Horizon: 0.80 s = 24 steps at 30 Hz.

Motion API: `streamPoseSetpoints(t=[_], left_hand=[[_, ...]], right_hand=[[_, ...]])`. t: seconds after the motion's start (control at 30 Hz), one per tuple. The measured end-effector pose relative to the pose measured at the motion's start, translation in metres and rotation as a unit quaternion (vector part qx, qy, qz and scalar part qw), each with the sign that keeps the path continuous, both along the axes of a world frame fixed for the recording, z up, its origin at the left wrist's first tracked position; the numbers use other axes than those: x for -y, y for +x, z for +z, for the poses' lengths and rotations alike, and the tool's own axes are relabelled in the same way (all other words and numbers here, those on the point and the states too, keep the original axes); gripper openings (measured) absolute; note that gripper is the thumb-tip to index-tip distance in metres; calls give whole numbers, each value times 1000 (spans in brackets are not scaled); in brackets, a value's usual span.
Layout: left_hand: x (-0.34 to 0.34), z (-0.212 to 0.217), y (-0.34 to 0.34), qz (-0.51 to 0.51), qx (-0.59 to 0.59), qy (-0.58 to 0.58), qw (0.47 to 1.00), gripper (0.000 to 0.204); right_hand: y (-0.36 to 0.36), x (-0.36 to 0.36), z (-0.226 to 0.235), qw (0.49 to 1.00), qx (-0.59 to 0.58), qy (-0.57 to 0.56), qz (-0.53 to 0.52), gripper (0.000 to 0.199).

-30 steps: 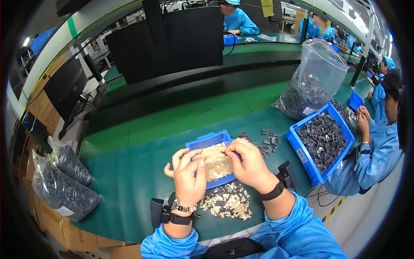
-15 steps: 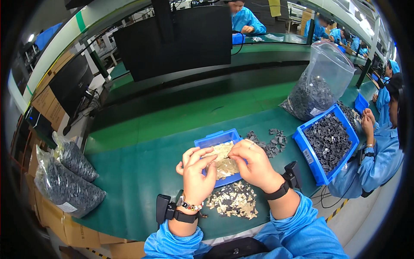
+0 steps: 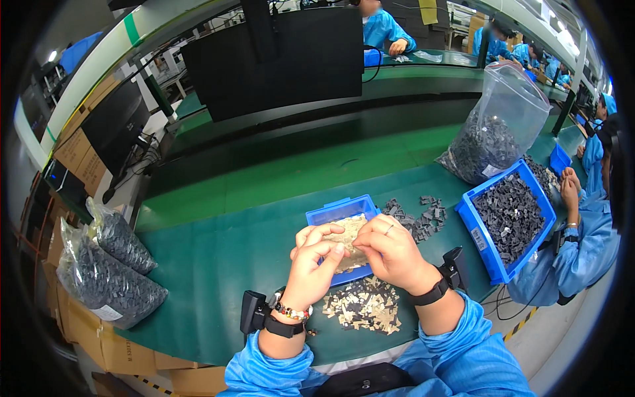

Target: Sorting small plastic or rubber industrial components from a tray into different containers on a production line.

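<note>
Right now my left hand (image 3: 314, 264) and my right hand (image 3: 391, 250) meet over the small blue tray (image 3: 334, 213), fingertips pinched together on a tiny pale piece — too small to tell its shape. That tray holds a heap of beige parts (image 3: 349, 231), and just below it, on the green mat (image 3: 218, 245), lies a loose pile of mixed beige and dark pieces (image 3: 362, 308). Beside the tray's right edge sits a scatter of dark grey parts (image 3: 423, 218). Further right a bigger blue bin (image 3: 477, 233) is full of the same dark parts, a white label on its near wall. Behind it stands a clear plastic bag (image 3: 503, 119), half filled, with a white label low on its side. At my far left two more bags of dark parts (image 3: 106, 278) lean on brown cartons — one carries a white sticker.
</note>
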<state>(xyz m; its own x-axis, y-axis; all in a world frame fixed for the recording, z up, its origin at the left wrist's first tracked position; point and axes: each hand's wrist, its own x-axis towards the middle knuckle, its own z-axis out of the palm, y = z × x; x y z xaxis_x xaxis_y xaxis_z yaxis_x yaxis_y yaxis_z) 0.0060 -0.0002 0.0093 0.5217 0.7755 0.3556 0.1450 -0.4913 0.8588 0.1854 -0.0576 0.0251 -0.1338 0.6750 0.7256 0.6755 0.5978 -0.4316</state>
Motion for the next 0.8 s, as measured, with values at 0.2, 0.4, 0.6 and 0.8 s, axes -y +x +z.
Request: streamPoseSetpoints(t=[0.2, 0.4, 0.6, 0.8], left_hand=[[2, 4, -2, -22, -5, 18, 1000, 15], [-1, 5, -4, -33, 52, -53, 997, 11], [-1, 1, -3, 6, 49, 6, 999, 6], [-1, 0, -1, 50, 47, 73, 995, 8]], right_hand=[[-1, 1, 2, 1000, 4, 24, -16, 17], [-2, 2, 4, 999, 26, 40, -2, 19], [-2, 3, 6, 999, 39, 33, 4, 20], [-3, 2, 0, 998, -54, 28, -22, 12]])
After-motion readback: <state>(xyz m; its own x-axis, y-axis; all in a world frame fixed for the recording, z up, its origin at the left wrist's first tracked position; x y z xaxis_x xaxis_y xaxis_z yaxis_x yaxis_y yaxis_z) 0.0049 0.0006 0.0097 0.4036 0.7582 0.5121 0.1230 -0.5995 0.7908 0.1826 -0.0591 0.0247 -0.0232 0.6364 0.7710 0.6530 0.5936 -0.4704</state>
